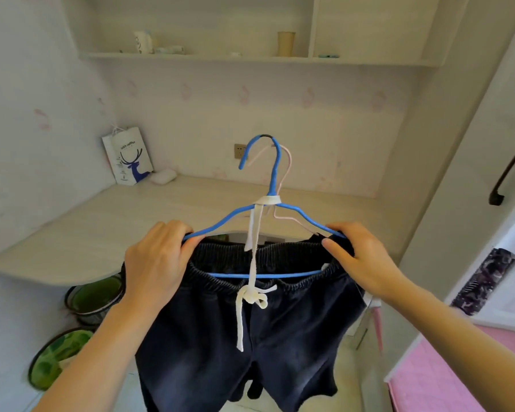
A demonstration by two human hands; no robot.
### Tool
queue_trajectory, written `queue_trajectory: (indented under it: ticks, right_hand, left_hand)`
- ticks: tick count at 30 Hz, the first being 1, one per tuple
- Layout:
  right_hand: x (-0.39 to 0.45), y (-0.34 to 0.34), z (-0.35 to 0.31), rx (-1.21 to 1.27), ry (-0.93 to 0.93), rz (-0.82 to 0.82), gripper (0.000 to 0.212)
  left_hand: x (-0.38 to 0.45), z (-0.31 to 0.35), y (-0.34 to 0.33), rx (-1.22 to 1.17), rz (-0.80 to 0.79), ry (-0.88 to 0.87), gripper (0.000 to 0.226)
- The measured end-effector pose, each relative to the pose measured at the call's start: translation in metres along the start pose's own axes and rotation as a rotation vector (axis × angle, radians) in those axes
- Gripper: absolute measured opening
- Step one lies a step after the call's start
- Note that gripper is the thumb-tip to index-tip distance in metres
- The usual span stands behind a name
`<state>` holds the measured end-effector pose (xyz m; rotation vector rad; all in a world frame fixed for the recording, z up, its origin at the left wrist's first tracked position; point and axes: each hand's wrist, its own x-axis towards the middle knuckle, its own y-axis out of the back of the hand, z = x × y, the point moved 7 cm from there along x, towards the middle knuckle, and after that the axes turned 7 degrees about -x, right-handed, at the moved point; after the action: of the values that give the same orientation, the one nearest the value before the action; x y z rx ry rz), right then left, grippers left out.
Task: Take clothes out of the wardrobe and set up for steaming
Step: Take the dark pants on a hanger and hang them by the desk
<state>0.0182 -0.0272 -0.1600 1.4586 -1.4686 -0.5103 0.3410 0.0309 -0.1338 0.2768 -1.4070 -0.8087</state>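
The head view showed both hands raised in front of a pale wooden surface (72, 233), holding a blue hanger (275, 171) that carried a pair of dark shorts (220, 337). The left hand (152, 263) gripped the hanger's left shoulder together with the waistband, its fingers (173, 230) curled over the blue wire and pressed close together. The right hand (360, 257) held the right shoulder the same way, its fingers (336, 228) curled over the wire and its thumb laid along the gathered cloth below. Between the two sets of fingers the elastic waistband stretched across, with the hanger's lower bar running along just under its top edge. A white drawstring (253, 263) was wrapped around the hanger's neck above the fingers, dropped down midway between them, and ended in a knot just below the waistband. A thinner pink hanger (287, 162) sat right behind the blue one, its hook beside the blue hook. The shorts' legs hung down below the fingers, between the forearms. Well beyond the left fingers, a white paper bag (128, 159) with a blue deer stood on the surface against the wall. Above, a shelf (191, 56) held a cup (286, 43).
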Motion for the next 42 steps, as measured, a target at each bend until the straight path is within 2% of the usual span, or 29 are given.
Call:
queue_trajectory:
  ticks: [3,8,12,17,21,23,25,30,36,42]
  right_hand:
    - [0.027,-0.027,-0.005,-0.032,0.06,-0.082,0.045]
    - [0.072,-0.079,-0.008,-0.025,0.106,-0.395,0.017]
    - [0.111,-0.119,-0.001,0.117,0.081,-0.63,0.036]
    - [0.157,-0.145,-0.015,0.248,0.17,-0.806,0.04]
    - [0.205,-0.153,-0.021,0.422,0.225,-0.784,0.037]
    - [0.224,-0.158,-0.023,0.449,0.268,-0.761,0.018]
    - [0.242,-0.161,-0.026,0.453,0.326,-0.663,0.006]
    - [0.273,-0.173,-0.034,0.292,0.431,-0.413,0.009]
    - [0.308,-0.172,-0.047,0.227,0.472,-0.231,0.011]
    - [0.342,-0.181,-0.063,0.14,0.464,0.015,0.019]
  left_hand:
    - [0.002,-0.023,-0.005,0.037,-0.017,0.026,0.037]
    - [0.011,-0.051,-0.019,0.082,-0.067,0.039,0.038]
    - [0.024,-0.076,-0.037,0.163,-0.118,0.067,0.041]
    - [0.044,-0.111,-0.054,0.207,-0.152,0.096,0.038]
    - [0.063,-0.136,-0.064,0.222,-0.146,0.161,0.037]
    - [0.069,-0.149,-0.069,0.239,-0.13,0.207,0.039]
    - [0.075,-0.158,-0.071,0.256,-0.1,0.258,0.037]
    - [0.086,-0.175,-0.079,0.225,-0.072,0.355,0.025]
    - [0.106,-0.197,-0.084,0.253,-0.027,0.387,0.017]
    - [0.134,-0.218,-0.087,0.335,-0.005,0.388,0.02]
